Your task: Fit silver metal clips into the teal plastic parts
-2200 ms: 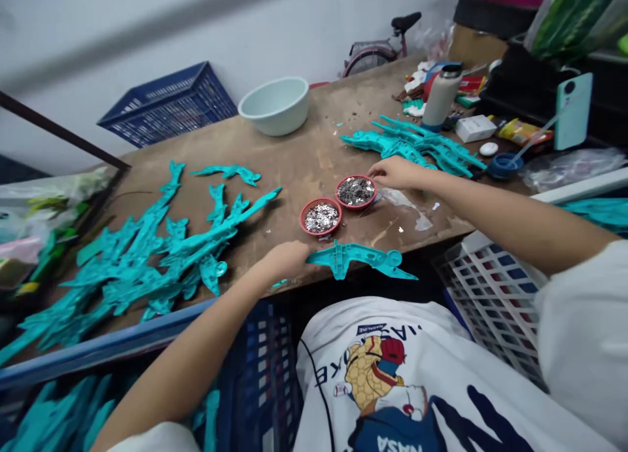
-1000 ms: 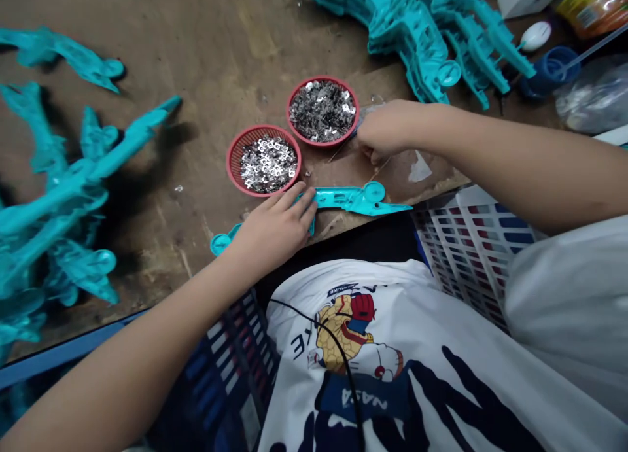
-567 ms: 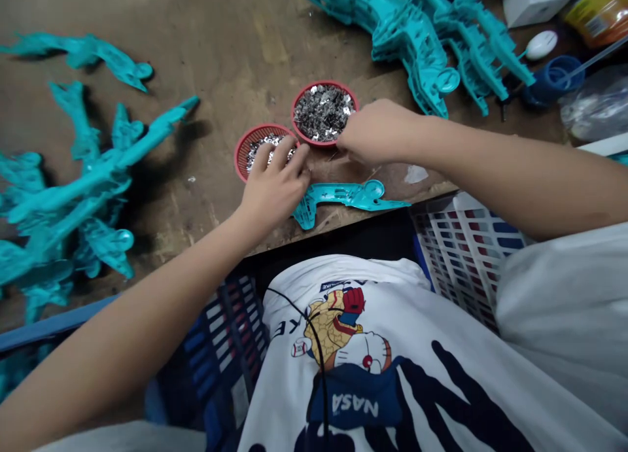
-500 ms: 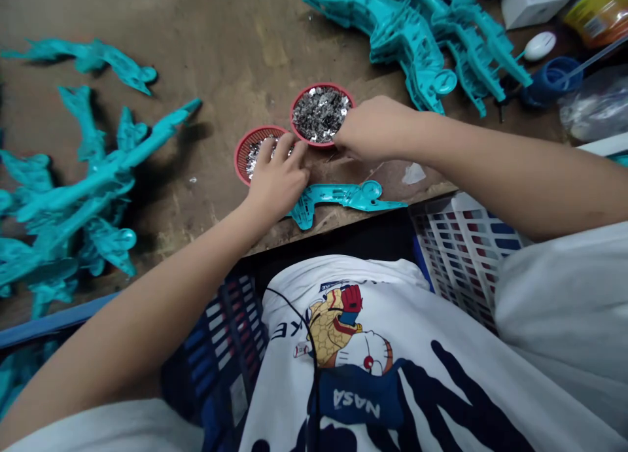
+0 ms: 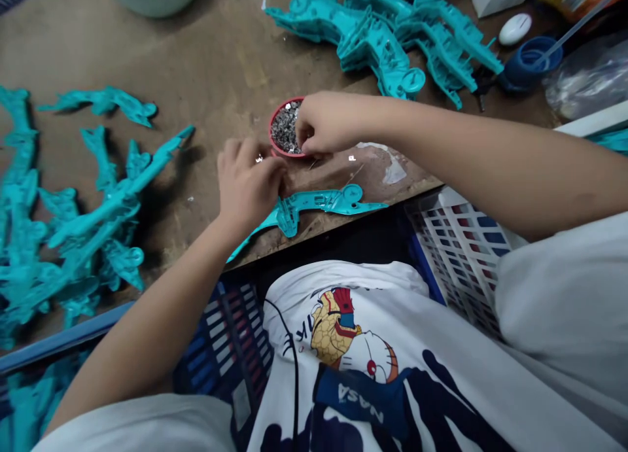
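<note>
My left hand [image 5: 248,180] is closed, fingers curled and thumb drawn in, just above the left part of a teal plastic part [image 5: 318,200] with a curved arm and round end. A bright metal bit [image 5: 260,158] glints at its fingers; what they hold is hidden. Beside it stands a round red basket [image 5: 271,135] filled with small silver metal pieces [image 5: 284,126]. My right hand [image 5: 324,121] covers the basket's right side, fingers bent in at the rim and tips out of sight. Another small metal piece [image 5: 352,158] lies below my right wrist.
Teal parts are piled on the left [image 5: 98,223] and at the upper right [image 5: 373,40]. A blue cup [image 5: 524,69] and a white oval object [image 5: 515,29] stand at the right. White [image 5: 461,243] and blue crates [image 5: 220,341] sit below the table edge.
My left hand has drawn back and its fingers have curled in; the second red basket beneath it no longer shows. My right hand has shifted left over the other basket. The whole view has shifted.
</note>
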`<state>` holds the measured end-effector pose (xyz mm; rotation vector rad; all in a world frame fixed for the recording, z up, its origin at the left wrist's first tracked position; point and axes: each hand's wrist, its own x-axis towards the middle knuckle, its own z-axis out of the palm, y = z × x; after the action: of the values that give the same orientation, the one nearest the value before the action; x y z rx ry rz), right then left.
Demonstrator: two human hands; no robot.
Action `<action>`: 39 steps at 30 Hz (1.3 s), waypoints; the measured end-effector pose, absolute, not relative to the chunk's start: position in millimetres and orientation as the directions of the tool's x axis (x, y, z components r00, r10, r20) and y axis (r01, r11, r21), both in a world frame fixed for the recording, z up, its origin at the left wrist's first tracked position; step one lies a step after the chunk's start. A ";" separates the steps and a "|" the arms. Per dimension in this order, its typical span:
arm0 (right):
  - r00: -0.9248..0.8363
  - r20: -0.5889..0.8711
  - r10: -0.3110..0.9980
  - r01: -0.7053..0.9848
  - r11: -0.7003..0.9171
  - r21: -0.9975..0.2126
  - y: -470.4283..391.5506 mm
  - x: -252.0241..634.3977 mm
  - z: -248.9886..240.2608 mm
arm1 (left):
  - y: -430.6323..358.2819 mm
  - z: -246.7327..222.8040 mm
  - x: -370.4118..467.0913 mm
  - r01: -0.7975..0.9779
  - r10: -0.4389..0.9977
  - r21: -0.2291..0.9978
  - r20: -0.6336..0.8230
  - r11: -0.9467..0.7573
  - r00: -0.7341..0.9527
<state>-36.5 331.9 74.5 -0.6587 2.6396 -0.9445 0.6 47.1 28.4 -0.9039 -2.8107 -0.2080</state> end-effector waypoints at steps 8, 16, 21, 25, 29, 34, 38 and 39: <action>-0.865 0.025 -0.501 0.107 -0.233 -0.967 274.5 11.5 63.6 | 46.4 71.0 52.4 0.456 0.281 0.302 0.477 0.837 -0.833; -0.870 -0.030 -0.491 0.111 -0.137 -0.984 278.2 23.1 58.2 | 50.2 65.3 68.8 0.515 0.284 0.606 0.439 0.607 -0.852; -0.855 -0.126 -0.503 -0.136 0.452 -0.881 307.1 2.3 71.6 | 51.9 51.5 64.9 0.635 0.601 0.423 0.231 0.646 -0.765; -0.739 -0.243 -0.628 -0.476 0.742 -0.472 320.8 -10.8 75.6 | 54.0 36.1 83.5 0.808 0.831 0.223 -0.016 0.545 -0.556; -0.518 -0.339 -0.786 -0.695 0.617 -0.369 323.3 -15.5 53.8 | 44.7 8.6 100.2 0.771 0.798 0.205 -0.127 0.602 -0.589; -0.335 -0.287 -0.897 -0.855 0.418 -0.308 326.1 -17.9 26.0 | 35.5 -8.3 99.9 0.764 0.784 0.184 -0.199 0.619 -0.588; -0.298 -0.284 -0.911 -0.894 0.371 -0.252 329.3 -18.3 22.2 | 37.8 -9.2 96.0 0.759 0.769 0.157 -0.247 0.633 -0.590; -0.291 -0.285 -0.913 -0.897 0.364 -0.251 329.4 -18.2 21.8 | 38.1 -10.0 95.6 0.755 0.767 0.165 -0.251 0.634 -0.590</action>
<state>-18.2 329.4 21.8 -1.5818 2.2543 -0.0599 95.6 38.1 -10.0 -1.4875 -3.1051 -0.0718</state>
